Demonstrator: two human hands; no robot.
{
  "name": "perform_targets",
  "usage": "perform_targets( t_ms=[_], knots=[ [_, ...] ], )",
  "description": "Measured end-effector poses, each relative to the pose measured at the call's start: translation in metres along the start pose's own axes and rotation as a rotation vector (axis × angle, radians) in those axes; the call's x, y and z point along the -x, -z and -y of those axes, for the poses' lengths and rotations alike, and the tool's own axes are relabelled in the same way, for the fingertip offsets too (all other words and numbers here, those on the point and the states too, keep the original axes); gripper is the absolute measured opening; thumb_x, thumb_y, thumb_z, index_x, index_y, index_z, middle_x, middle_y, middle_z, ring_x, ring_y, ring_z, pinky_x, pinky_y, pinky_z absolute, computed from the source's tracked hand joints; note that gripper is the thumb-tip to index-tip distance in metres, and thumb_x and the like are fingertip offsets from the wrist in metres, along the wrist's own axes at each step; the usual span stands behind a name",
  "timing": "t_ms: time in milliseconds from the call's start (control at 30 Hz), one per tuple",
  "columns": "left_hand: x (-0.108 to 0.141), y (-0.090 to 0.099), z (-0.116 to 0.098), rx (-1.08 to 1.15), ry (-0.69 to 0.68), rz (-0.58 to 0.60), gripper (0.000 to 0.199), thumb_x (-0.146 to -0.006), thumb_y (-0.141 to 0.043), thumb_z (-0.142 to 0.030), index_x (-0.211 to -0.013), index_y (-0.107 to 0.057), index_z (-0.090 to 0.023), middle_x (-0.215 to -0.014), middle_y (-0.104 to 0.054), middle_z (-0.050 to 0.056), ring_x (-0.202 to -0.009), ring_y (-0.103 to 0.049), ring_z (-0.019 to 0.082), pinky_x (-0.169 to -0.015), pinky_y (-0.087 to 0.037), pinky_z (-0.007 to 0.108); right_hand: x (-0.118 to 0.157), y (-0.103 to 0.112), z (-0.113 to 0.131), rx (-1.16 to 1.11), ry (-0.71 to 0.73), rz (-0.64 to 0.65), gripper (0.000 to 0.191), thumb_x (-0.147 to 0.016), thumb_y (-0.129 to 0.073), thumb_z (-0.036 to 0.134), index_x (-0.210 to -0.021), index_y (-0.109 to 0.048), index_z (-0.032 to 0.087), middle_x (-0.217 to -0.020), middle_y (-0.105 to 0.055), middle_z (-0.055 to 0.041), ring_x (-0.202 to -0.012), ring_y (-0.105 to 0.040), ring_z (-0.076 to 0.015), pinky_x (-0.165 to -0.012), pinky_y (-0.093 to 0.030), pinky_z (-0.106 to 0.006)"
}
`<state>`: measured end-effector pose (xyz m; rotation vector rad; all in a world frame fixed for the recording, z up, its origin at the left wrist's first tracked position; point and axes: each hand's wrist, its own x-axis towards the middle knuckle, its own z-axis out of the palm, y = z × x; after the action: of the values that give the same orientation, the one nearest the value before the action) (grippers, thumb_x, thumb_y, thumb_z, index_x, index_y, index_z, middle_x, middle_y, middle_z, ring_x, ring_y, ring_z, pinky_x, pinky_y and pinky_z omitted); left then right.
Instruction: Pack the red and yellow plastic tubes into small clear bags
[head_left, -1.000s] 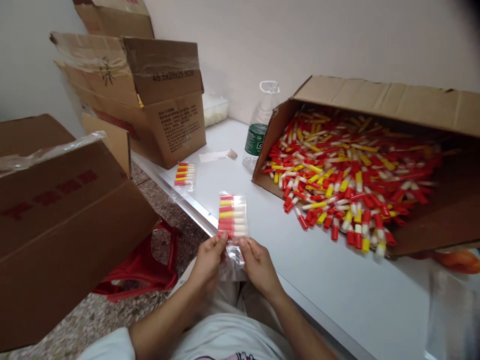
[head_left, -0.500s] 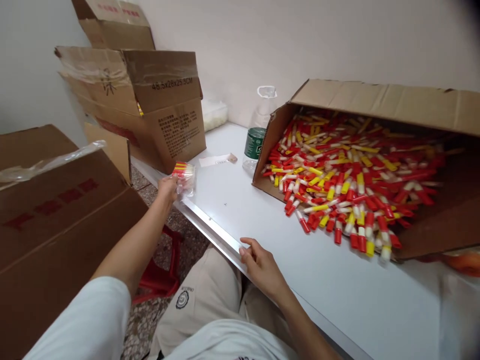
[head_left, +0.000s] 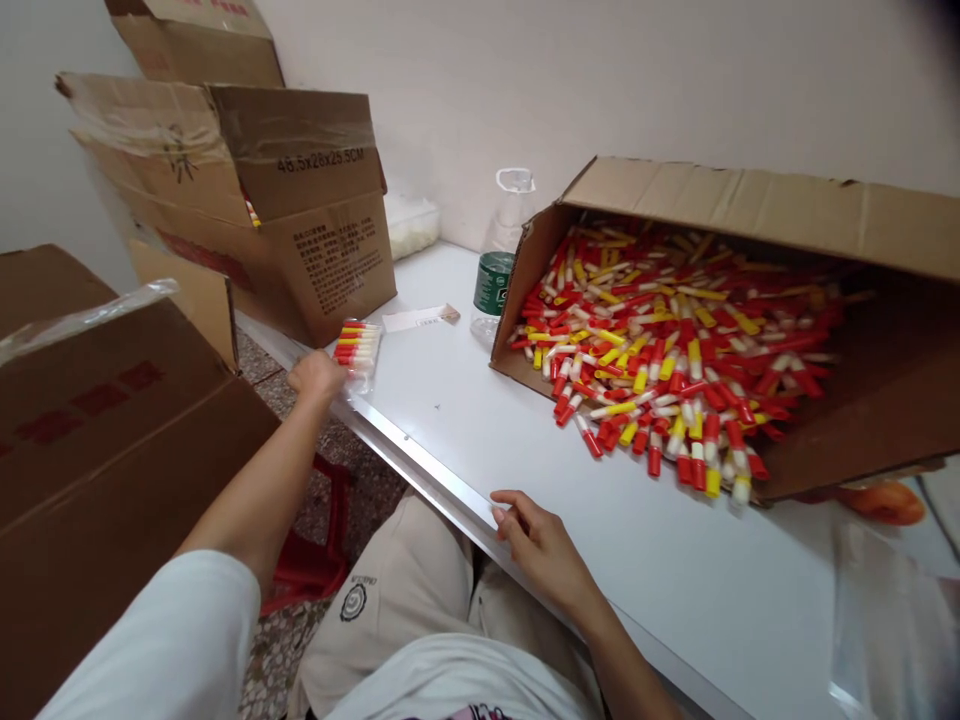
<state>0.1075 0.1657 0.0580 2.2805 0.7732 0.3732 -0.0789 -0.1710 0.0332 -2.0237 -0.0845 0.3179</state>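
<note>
A clear plastic packet [head_left: 358, 348] of red, yellow and white tubes lies on the white table by its left front edge. At the packet's left side is my left hand [head_left: 318, 378], its fingers curled; whatever they hold is hidden. My right hand [head_left: 532, 540] hovers at the table's front edge with thumb and index finger apart, holding nothing. Many loose red, yellow and white capped tubes [head_left: 675, 350] fill a cardboard box [head_left: 750, 190] lying on its side at the right, and some spill onto the table.
Behind the packet stand a tall carton [head_left: 337, 230] and a paper strip [head_left: 412, 319]. A clear bottle [head_left: 493, 285] with a green label is beside the tube box. Another carton [head_left: 112, 450] fills the left, near a red stool [head_left: 315, 550]. Plastic sheeting [head_left: 892, 620] lies lower right.
The view has shifted, moving the scene slightly left. My left hand now sits farther off the packet, whose tubes show more fully. My right hand has moved slightly right along the table edge.
</note>
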Motion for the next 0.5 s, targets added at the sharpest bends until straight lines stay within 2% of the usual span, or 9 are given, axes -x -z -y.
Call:
perform_targets(
  t_ms=[67,133,200,267,300,333,400,433,500],
  knots=[
    [0.003,0.005,-0.006,-0.058,-0.054,-0.017,0.031,-0.058,-0.075,-0.013,-0.061,-0.044,-0.011,-0.091,-0.058,0.018,-0.109,-0.046,0.041,-0.088,-0.033,0.050,0.003,0.002,-0.003,0.018,-0.014,-0.007,0.037,-0.087,-0.043,0.048,-0.106,-0.061,0.021,-0.070,-0.062,0.0011,-0.056,-0.053,-0.0131,-0.055,-0.041,-0.025],
    [0.008,0.008,-0.015,-0.088,-0.137,-0.066,0.017,-0.067,-0.068,-0.014,-0.071,-0.053,-0.007,-0.104,-0.057,0.022,-0.114,-0.043,0.040,-0.091,-0.031,0.052,0.006,0.002,-0.005,0.026,-0.020,-0.022,0.037,-0.087,-0.043,0.048,-0.106,-0.061,0.022,-0.070,-0.062,0.0009,-0.057,-0.053,-0.0131,-0.056,-0.041,-0.025],
    [0.018,0.008,-0.027,-0.095,-0.237,-0.126,0.014,-0.077,-0.058,-0.016,-0.087,-0.058,-0.007,-0.116,-0.054,0.022,-0.118,-0.041,0.037,-0.096,-0.030,0.050,0.012,0.003,-0.004,0.022,-0.007,-0.071,0.036,-0.087,-0.046,0.047,-0.108,-0.061,0.022,-0.074,-0.063,0.0004,-0.060,-0.054,-0.0130,-0.058,-0.043,-0.025],
    [0.035,0.003,-0.041,0.014,-0.345,-0.143,0.020,-0.083,-0.051,-0.021,-0.098,-0.059,-0.012,-0.111,-0.059,0.016,-0.108,-0.052,0.029,-0.093,-0.036,0.042,0.023,0.010,-0.004,0.020,0.014,-0.164,0.038,-0.085,-0.049,0.047,-0.112,-0.059,0.023,-0.081,-0.064,-0.0009,-0.065,-0.056,-0.0138,-0.063,-0.045,-0.025],
    [0.047,-0.001,-0.046,0.117,-0.392,-0.115,0.020,-0.084,-0.049,-0.024,-0.098,-0.060,-0.014,-0.103,-0.063,0.012,-0.094,-0.059,0.025,-0.085,-0.042,0.036,0.031,0.019,-0.006,0.028,0.011,-0.227,0.038,-0.084,-0.050,0.047,-0.112,-0.060,0.023,-0.084,-0.065,-0.0018,-0.069,-0.057,-0.0148,-0.065,-0.046,-0.025],
    [0.062,-0.006,-0.051,0.240,-0.427,-0.057,0.020,-0.085,-0.048,-0.027,-0.095,-0.061,-0.016,-0.091,-0.066,0.009,-0.078,-0.062,0.021,-0.075,-0.045,0.032,0.040,0.032,-0.010,0.044,-0.008,-0.314,0.038,-0.083,-0.050,0.049,-0.109,-0.062,0.023,-0.086,-0.065,-0.0028,-0.072,-0.058,-0.0162,-0.066,-0.047,-0.026],
    [0.099,-0.017,-0.054,0.467,-0.467,0.144,0.022,-0.084,-0.050,-0.035,-0.082,-0.063,-0.017,-0.070,-0.065,0.004,-0.054,-0.058,0.015,-0.057,-0.043,0.026,0.064,0.071,-0.024,0.131,-0.105,-0.530,0.042,-0.083,-0.046,0.054,-0.098,-0.066,0.021,-0.087,-0.066,-0.0057,-0.076,-0.060,-0.0205,-0.070,-0.048,-0.030],
    [0.120,-0.022,-0.053,0.533,-0.472,0.269,0.025,-0.083,-0.052,-0.038,-0.076,-0.063,-0.016,-0.063,-0.063,0.003,-0.050,-0.055,0.014,-0.053,-0.042,0.024,0.079,0.095,-0.035,0.217,-0.173,-0.684,0.047,-0.081,-0.044,0.058,-0.095,-0.067,0.020,-0.086,-0.067,-0.0076,-0.076,-0.060,-0.0229,-0.072,-0.048,-0.034],
    [0.162,-0.034,-0.047,0.576,-0.462,0.492,0.033,-0.082,-0.052,-0.045,-0.069,-0.064,-0.016,-0.054,-0.060,0.002,-0.047,-0.053,0.013,-0.051,-0.041,0.023,0.111,0.148,-0.062,0.521,-0.341,-0.908,0.060,-0.078,-0.038,0.062,-0.104,-0.066,0.016,-0.094,-0.066,-0.0143,-0.087,-0.060,-0.0306,-0.081,-0.046,-0.043]
  ],
)
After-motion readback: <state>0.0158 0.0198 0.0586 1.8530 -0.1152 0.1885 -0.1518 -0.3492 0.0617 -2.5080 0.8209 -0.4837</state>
